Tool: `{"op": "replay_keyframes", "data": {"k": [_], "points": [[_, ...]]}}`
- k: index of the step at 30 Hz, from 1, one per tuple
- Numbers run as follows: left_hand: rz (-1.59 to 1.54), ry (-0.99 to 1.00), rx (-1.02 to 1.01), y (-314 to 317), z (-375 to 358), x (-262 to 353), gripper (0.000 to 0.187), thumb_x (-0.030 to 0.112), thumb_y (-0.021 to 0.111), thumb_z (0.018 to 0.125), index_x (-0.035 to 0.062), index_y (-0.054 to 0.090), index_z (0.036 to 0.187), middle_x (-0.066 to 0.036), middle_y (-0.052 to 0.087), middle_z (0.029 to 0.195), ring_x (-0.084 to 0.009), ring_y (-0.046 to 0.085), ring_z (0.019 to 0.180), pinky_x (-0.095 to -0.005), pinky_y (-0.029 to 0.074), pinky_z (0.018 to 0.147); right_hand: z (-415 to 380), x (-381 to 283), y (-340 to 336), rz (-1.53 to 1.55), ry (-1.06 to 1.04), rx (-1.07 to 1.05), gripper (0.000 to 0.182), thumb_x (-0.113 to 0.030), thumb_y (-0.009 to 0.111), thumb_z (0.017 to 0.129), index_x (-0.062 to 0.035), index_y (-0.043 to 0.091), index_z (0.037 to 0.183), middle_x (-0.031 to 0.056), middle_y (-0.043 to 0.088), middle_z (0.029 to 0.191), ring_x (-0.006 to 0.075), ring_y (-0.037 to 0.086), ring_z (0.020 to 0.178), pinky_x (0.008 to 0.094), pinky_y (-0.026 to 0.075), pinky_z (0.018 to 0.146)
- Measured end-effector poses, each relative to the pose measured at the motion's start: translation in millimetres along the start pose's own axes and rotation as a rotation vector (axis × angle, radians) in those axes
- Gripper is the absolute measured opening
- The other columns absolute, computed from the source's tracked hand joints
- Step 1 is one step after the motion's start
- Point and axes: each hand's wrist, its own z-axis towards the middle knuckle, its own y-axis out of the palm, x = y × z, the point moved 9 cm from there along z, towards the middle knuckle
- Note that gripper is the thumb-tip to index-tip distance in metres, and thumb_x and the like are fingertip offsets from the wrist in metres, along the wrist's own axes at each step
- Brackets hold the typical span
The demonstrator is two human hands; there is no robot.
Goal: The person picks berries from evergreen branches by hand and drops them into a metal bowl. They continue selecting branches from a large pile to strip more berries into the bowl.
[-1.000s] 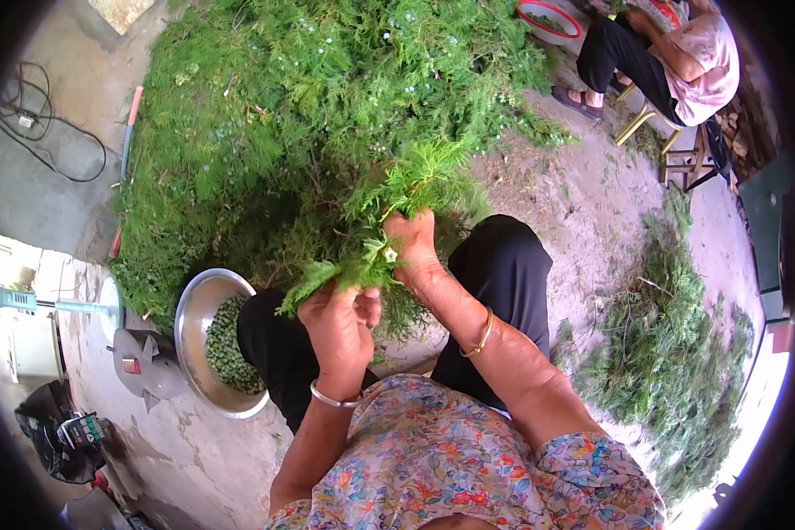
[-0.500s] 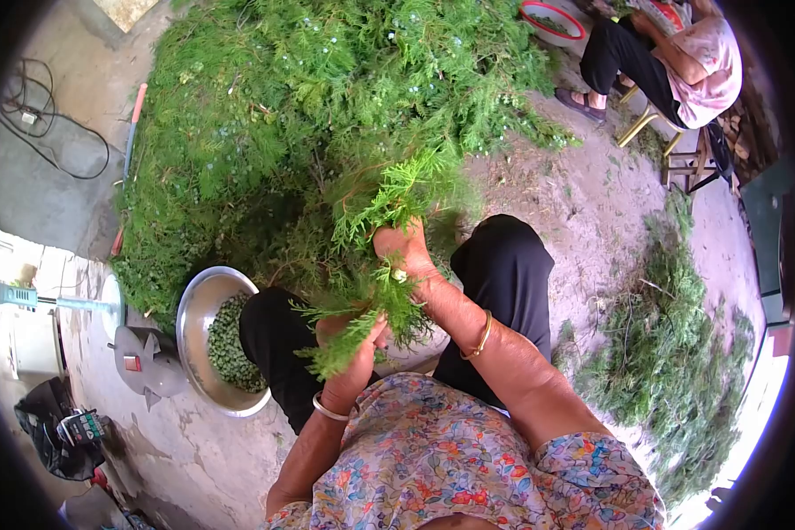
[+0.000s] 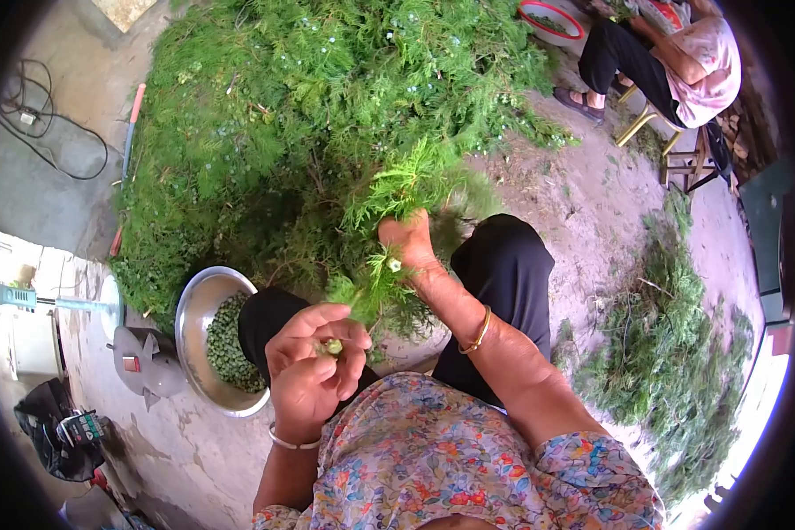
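My left hand (image 3: 314, 362) is turned palm up above my left knee, its fingers curled round a small pale green cone (image 3: 332, 346). My right hand (image 3: 406, 238) is closed on a leafy green sprig (image 3: 402, 181) between my knees, with foliage showing above and below the fist. A pale cone (image 3: 394, 264) sits on the sprig just under that hand. To the left of my left knee, a metal basin (image 3: 193, 341) holds many small green cones (image 3: 230, 349).
A large heap of cut branches (image 3: 283, 115) lies ahead. Another pile (image 3: 671, 327) is at the right. A person (image 3: 698, 66) sits at the upper right near a red-rimmed basin (image 3: 578, 32). A fan (image 3: 62, 302), a cable (image 3: 53, 115) and a long-handled tool (image 3: 136, 115) are at the left.
My left hand has come away from the sprig toward the lower left and turned palm up, with a cone now visible in its fingers. My right hand has barely moved.
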Motion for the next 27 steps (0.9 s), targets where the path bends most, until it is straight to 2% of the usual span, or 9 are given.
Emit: {"op": "replay_keyframes", "data": {"k": [1,4,6,7,10,17,20,23,27], "points": [[-0.049,-0.012,-0.038,5,0,3,0.028,0.004,0.056,0.078,-0.0081,0.060,0.104,-0.021,0.061,0.078,-0.0140,0.050,0.052,-0.0198,0.035,0.042,2,-14,0,-0.434,-0.033,-0.081,0.013,-0.002,0.066,0.066,0.0029,0.054,0.069,0.0102,0.053,0.064,0.0191,0.053,0.062,0.0350,0.044,0.055],[-0.012,-0.030,-0.128,15,8,4,0.023,0.000,0.059,0.079,-0.0062,0.062,0.100,-0.016,0.062,0.078,-0.0125,0.051,0.052,-0.0201,0.037,0.043,-40,-80,26,-0.982,-0.424,-0.073,0.019,-0.005,0.069,0.064,0.0045,0.054,0.069,0.0159,0.054,0.068,0.0263,0.055,0.062,0.0381,0.046,0.058],[0.907,0.199,-0.006,24,21,15,0.019,0.002,0.064,0.080,-0.0049,0.064,0.097,-0.010,0.064,0.078,-0.0071,0.050,0.056,-0.0184,0.037,0.046,-41,-76,22,-0.910,-0.487,-0.080,0.024,-0.008,0.072,0.064,0.0061,0.053,0.068,0.0188,0.054,0.070,0.0312,0.056,0.064,0.0408,0.047,0.061],[1.046,0.450,-0.065,40,27,16,0.013,-0.002,0.065,0.079,-0.0032,0.066,0.092,-0.005,0.065,0.077,-0.0050,0.048,0.056,-0.0212,0.038,0.048,-51,-87,30,-0.968,-0.476,-0.091,0.025,-0.008,0.072,0.064,0.0065,0.052,0.068,0.0202,0.054,0.071,0.0317,0.056,0.065,0.0410,0.048,0.062],[1.689,0.557,-0.181,53,40,-15,0.020,0.000,0.065,0.075,-0.0022,0.063,0.095,-0.015,0.060,0.072,-0.0245,0.059,0.056,-0.0338,0.045,0.050,-38,-71,31,-1.001,-0.231,-0.220,0.026,-0.007,0.072,0.063,0.0080,0.051,0.068,0.0244,0.054,0.074,0.0349,0.058,0.070,0.0420,0.049,0.064],[1.549,0.636,-0.110,30,37,-24,0.019,0.007,0.062,0.078,-0.0002,0.060,0.095,-0.016,0.060,0.073,-0.0312,0.060,0.058,-0.0362,0.047,0.051,-40,-73,32,-0.859,-0.375,-0.102,0.025,-0.011,0.068,0.067,0.0084,0.052,0.068,0.0268,0.056,0.066,0.0439,0.059,0.068,0.0435,0.049,0.064],[1.245,0.359,-0.107,14,47,-30,0.014,0.009,0.061,0.083,-0.0022,0.060,0.091,-0.010,0.059,0.065,-0.0228,0.059,0.054,-0.0307,0.044,0.048,-64,-94,39,-0.919,-0.528,-0.151,0.021,-0.009,0.066,0.067,0.0082,0.053,0.070,0.0262,0.057,0.068,0.0425,0.059,0.067,0.0426,0.048,0.062],[0.606,-0.073,0.015,-9,52,-42,0.016,0.015,0.058,0.088,-0.0008,0.061,0.084,0.002,0.050,0.063,-0.0038,0.037,0.050,-0.0187,0.028,0.045,-43,-64,37,-0.992,-0.399,-0.275,0.011,0.000,0.054,0.069,0.0050,0.060,0.077,0.0233,0.062,0.074,0.0337,0.060,0.066,0.0421,0.048,0.068],[0.357,-0.078,0.003,-20,58,-54,0.019,0.018,0.059,0.090,0.0012,0.061,0.080,0.002,0.051,0.060,-0.0038,0.038,0.048,-0.0205,0.029,0.043,-44,-55,35,-0.890,-0.369,-0.284,0.014,0.003,0.050,0.069,0.0043,0.060,0.079,0.0231,0.062,0.077,0.0321,0.061,0.069,0.0409,0.048,0.069]]}}
